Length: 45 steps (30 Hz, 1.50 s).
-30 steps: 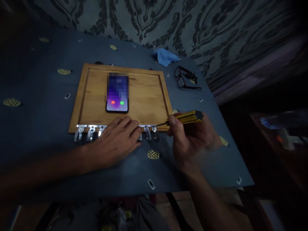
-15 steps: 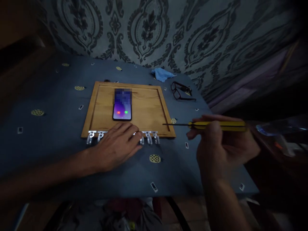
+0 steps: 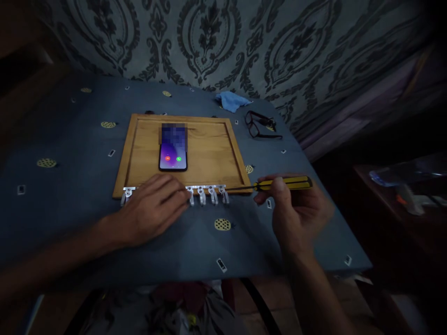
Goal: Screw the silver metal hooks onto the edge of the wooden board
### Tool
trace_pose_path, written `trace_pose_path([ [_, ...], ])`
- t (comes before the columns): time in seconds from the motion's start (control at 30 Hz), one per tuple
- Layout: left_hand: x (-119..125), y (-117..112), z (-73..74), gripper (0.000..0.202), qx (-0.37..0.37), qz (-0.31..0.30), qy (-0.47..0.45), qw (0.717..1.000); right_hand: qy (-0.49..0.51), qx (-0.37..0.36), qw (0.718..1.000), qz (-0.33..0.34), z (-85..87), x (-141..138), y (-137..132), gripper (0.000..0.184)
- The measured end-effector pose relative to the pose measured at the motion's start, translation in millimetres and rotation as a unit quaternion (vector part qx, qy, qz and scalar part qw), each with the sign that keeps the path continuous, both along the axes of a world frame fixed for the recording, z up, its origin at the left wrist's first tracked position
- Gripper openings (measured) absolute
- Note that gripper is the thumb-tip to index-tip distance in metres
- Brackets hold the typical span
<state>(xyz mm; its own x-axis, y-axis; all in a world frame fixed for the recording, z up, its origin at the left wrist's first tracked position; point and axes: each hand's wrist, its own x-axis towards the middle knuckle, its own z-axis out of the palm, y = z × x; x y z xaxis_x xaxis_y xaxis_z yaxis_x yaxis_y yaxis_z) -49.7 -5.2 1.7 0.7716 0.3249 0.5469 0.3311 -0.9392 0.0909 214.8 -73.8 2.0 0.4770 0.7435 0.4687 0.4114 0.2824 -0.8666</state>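
A wooden board (image 3: pixel 209 160) with a raised frame lies on the table. Along its front edge runs a shiny metal hook rail (image 3: pixel 200 194), its hooks hanging over the edge. My left hand (image 3: pixel 157 204) is closed over the rail's left-middle part, hiding some of the hooks. In my right hand (image 3: pixel 296 209) is a yellow-and-black screwdriver (image 3: pixel 286 184), gripped by the handle and pointing left. Its thin shaft reaches the rail's right end; whether the tip touches a screw I cannot tell.
A smartphone (image 3: pixel 173 153) with a lit call screen lies on the board. Eyeglasses (image 3: pixel 260 125) and a blue cloth (image 3: pixel 232 101) sit at the table's back right, close to the patterned wall (image 3: pixel 209 42). A clear plastic bottle (image 3: pixel 398 174) lies off to the right.
My right hand has brought the screwdriver left and slightly down, from over the board to the rail's right end. My left hand has slid left along the rail, uncovering more hooks.
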Motion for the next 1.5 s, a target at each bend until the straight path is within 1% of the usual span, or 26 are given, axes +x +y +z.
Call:
trace_pose_path([
  [0.13,4.6,-16.6,-11.3,0.012,0.048,-0.064,-0.011,0.997,-0.009,-0.005,1.000,0.010,0.4,-2.6,1.7,0.021],
  [0.23,5.2,-24.3,-19.4,0.018,0.046,-0.099,-0.004,0.994,-0.026,-0.008,0.999,0.020,0.9,-3.6,2.7,0.018],
  [0.3,5.2,-25.9,-23.1,0.022,0.040,-0.107,-0.016,0.993,-0.037,-0.006,0.999,0.027,1.2,-3.0,3.5,0.016],
  [0.4,5.0,-21.5,-23.7,0.021,0.047,-0.100,-0.030,0.993,-0.063,-0.015,0.997,0.031,1.2,-1.1,5.1,0.015],
  [0.53,1.9,-6.2,-17.9,0.008,0.063,-0.073,-0.047,0.994,-0.118,-0.035,0.991,0.048,2.3,-1.4,7.6,0.016],
  [0.6,-0.9,0.4,-14.8,0.004,0.067,-0.048,-0.053,0.995,-0.123,-0.041,0.990,0.055,5.9,-3.1,8.3,0.017],
  [0.67,-3.3,2.1,-12.9,0.005,0.058,-0.029,-0.057,0.996,-0.117,-0.055,0.989,0.067,11.8,-3.8,8.6,0.015],
  [0.77,-2.8,-8.5,-13.2,0.004,0.019,-0.040,-0.061,0.997,-0.097,-0.083,0.985,0.114,20.5,-0.3,8.7,0.009],
  [0.83,1.0,-22.5,-15.3,0.013,-0.002,-0.075,-0.053,0.996,-0.088,-0.093,0.981,0.149,22.6,4.3,8.7,0.009],
  [0.9,6.3,-37.5,-18.3,0.019,-0.025,-0.125,-0.019,0.992,-0.082,-0.092,0.979,0.162,20.6,8.1,8.9,0.009],
  [0.97,11.3,-48.9,-21.8,0.019,-0.038,-0.177,0.010,0.983,-0.071,-0.078,0.983,0.151,15.6,9.6,9.4,0.009],
  [1.03,14.8,-54.5,-25.1,0.019,-0.048,-0.202,0.025,0.978,-0.057,-0.058,0.988,0.132,9.4,8.4,10.4,0.008],
  [1.17,16.5,-53.0,-29.0,0.018,-0.084,-0.190,0.050,0.977,-0.049,-0.013,0.993,0.109,-2.4,1.9,12.7,0.003],
  [1.27,15.8,-50.2,-30.2,0.016,-0.104,-0.187,0.050,0.976,-0.100,0.010,0.992,0.076,-10.3,-1.6,12.5,0.003],
  [1.37,15.2,-49.4,-30.9,0.015,-0.113,-0.192,0.050,0.974,-0.139,0.015,0.989,0.038,-17.3,-3.3,9.7,0.005],
  [1.5,14.8,-48.6,-29.9,0.016,-0.112,-0.189,0.062,0.974,-0.142,0.027,0.989,0.017,-23.5,-6.4,6.0,0.009],
])
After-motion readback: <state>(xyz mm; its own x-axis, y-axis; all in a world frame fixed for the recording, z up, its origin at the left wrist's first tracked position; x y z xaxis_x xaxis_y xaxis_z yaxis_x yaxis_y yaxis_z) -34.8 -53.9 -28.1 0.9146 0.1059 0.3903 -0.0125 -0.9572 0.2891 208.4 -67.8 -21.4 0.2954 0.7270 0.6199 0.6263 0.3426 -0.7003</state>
